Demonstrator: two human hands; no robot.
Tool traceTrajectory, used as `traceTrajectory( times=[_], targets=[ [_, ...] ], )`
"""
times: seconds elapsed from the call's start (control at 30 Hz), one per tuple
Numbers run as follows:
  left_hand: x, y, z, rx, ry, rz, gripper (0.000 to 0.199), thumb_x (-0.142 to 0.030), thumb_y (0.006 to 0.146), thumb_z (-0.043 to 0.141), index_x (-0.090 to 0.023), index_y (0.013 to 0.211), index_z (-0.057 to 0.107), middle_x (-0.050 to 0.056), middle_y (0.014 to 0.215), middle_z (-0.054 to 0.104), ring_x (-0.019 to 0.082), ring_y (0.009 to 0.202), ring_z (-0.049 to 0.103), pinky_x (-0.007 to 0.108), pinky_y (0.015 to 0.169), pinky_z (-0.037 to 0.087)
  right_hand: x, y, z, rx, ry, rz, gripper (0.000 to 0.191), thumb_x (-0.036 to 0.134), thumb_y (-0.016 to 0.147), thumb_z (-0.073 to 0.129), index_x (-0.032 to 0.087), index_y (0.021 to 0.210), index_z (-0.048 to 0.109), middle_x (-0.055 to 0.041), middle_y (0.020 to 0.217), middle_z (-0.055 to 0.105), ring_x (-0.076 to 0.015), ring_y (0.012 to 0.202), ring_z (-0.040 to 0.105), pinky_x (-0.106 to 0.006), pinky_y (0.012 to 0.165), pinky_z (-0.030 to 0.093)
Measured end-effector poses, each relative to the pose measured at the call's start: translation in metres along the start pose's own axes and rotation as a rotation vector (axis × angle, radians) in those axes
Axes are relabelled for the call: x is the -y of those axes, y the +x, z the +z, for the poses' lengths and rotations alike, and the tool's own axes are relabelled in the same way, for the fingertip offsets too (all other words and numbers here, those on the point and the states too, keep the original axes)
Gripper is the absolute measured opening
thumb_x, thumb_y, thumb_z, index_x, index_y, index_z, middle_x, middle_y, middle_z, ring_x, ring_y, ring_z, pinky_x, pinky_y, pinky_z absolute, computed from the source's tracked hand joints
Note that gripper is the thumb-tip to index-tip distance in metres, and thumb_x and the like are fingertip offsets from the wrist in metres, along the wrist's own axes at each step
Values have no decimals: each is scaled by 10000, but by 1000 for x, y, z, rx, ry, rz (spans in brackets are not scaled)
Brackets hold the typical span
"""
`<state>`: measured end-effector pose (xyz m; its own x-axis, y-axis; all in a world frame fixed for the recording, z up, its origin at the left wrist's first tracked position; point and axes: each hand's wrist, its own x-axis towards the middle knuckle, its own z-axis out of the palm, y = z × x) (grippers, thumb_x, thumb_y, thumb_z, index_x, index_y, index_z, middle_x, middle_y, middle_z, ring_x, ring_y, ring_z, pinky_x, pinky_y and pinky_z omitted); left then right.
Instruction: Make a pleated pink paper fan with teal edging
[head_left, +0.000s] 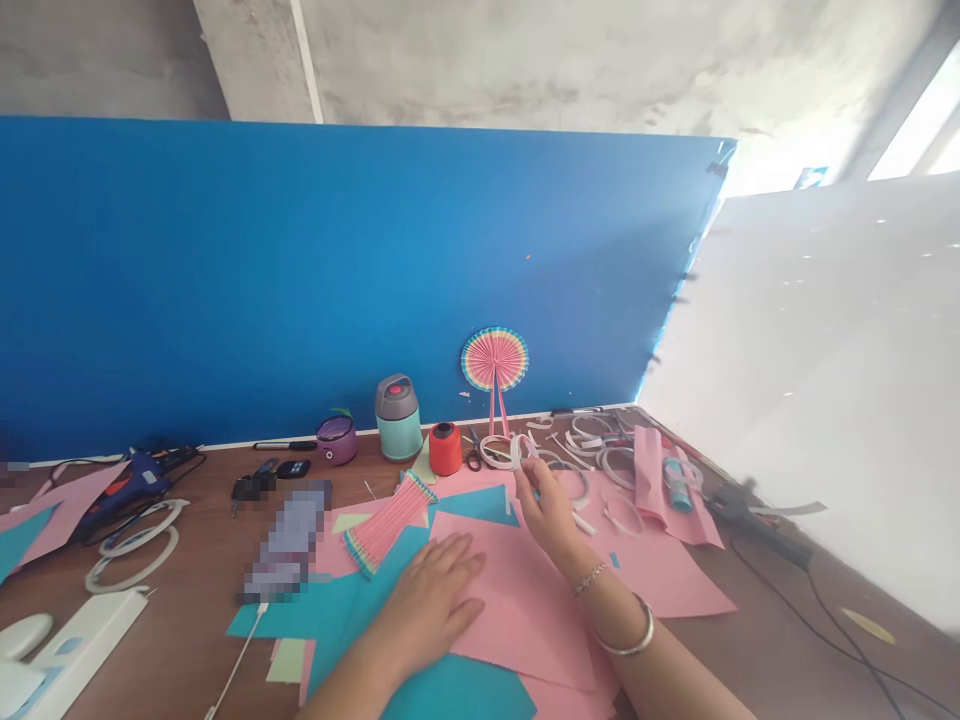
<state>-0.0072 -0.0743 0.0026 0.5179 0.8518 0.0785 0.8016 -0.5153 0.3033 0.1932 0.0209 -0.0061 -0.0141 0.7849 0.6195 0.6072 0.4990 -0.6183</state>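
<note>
My left hand lies flat on a sheet of pink paper, fingers stretched out. Teal paper shows beneath that sheet. My right hand reaches further back, its fingers closed on a white roll of tape that looks lifted at the fingertips. The fingers partly cover the roll. Left of it, a pleated pink paper strip with teal and yellow ends rests on the papers. A round pleated paper fan with two pink legs stands against the blue panel.
Along the back are a turquoise flask, a red thread spool, scissors and a purple pot. White tape rings clutter the back right. A phone with a cable and a power strip lie left. Black cords run right.
</note>
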Motion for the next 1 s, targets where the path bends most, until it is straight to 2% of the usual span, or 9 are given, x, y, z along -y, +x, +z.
traceTrajectory(
  times=[0.1, 0.17, 0.33, 0.4, 0.5, 0.57, 0.63, 0.83, 1.0],
  targets=[
    [-1, -1, 1, -38, 22, -100, 400, -380, 839, 571, -264, 1221, 563, 85, 1208, 576, 289, 1131, 492, 474, 962, 376, 5, 0, -2, 66, -31, -29, 225, 358, 930, 371, 218, 827, 514, -36, 701, 606, -174, 650, 496, -292, 635, 384],
    [0, -1, 2, -87, 11, -109, 341, -365, 816, 604, -265, 1142, 607, 68, 1099, 601, 278, 1052, 518, 457, 914, 408, 11, -1, -3, 121, -28, -55, 223, 341, 934, 373, 216, 828, 524, -35, 701, 607, -178, 668, 509, -297, 658, 391],
    [10, 4, 7, -243, -91, -105, 199, -270, 836, 561, -247, 1006, 663, 53, 1016, 620, 250, 983, 543, 438, 886, 439, 25, -7, -1, 251, 10, -136, 211, 305, 932, 383, 208, 800, 516, -35, 735, 618, -178, 703, 544, -301, 694, 405],
    [14, 6, 9, -403, -161, -149, 281, -235, 876, 478, -245, 1123, 612, 71, 1079, 609, 249, 1044, 532, 446, 915, 435, 29, -10, 1, 308, 12, -164, 209, 301, 931, 390, 208, 788, 509, -32, 728, 617, -177, 696, 549, -302, 694, 407],
    [18, 7, 14, -588, -284, -179, 472, -225, 907, 412, -258, 1376, 367, 98, 1300, 491, 244, 1227, 431, 457, 1005, 393, 35, -14, 4, 396, 17, -234, 189, 281, 929, 394, 207, 803, 514, -26, 712, 616, -171, 666, 546, -315, 711, 407],
    [19, 7, 16, -587, -345, -154, 534, -226, 908, 416, -276, 1421, 276, 93, 1376, 419, 234, 1291, 370, 454, 1045, 366, 40, -16, 5, 435, 14, -290, 182, 261, 927, 390, 205, 813, 519, -22, 699, 612, -165, 648, 535, -319, 717, 406],
    [18, 7, 18, -555, -381, -127, 539, -225, 907, 425, -282, 1423, 281, 88, 1391, 402, 228, 1304, 361, 445, 1059, 359, 45, -18, 6, 450, 3, -335, 175, 243, 924, 387, 200, 816, 519, -20, 689, 607, -160, 638, 523, -316, 715, 403],
    [19, 7, 16, -586, -461, -135, 429, -208, 898, 412, -258, 1320, 477, 78, 1323, 499, 221, 1243, 452, 399, 1029, 406, 48, -20, 6, 482, -32, -398, 151, 211, 919, 382, 192, 839, 509, -16, 656, 595, -162, 627, 520, -321, 736, 395],
    [21, 9, 14, -685, -543, -166, 242, -245, 881, 458, -226, 1049, 629, 75, 1152, 612, 216, 1120, 547, 382, 967, 445, 49, -21, 6, 482, -54, -423, 150, 210, 925, 382, 193, 859, 517, -16, 673, 613, -163, 643, 542, -319, 750, 393]
  ],
)
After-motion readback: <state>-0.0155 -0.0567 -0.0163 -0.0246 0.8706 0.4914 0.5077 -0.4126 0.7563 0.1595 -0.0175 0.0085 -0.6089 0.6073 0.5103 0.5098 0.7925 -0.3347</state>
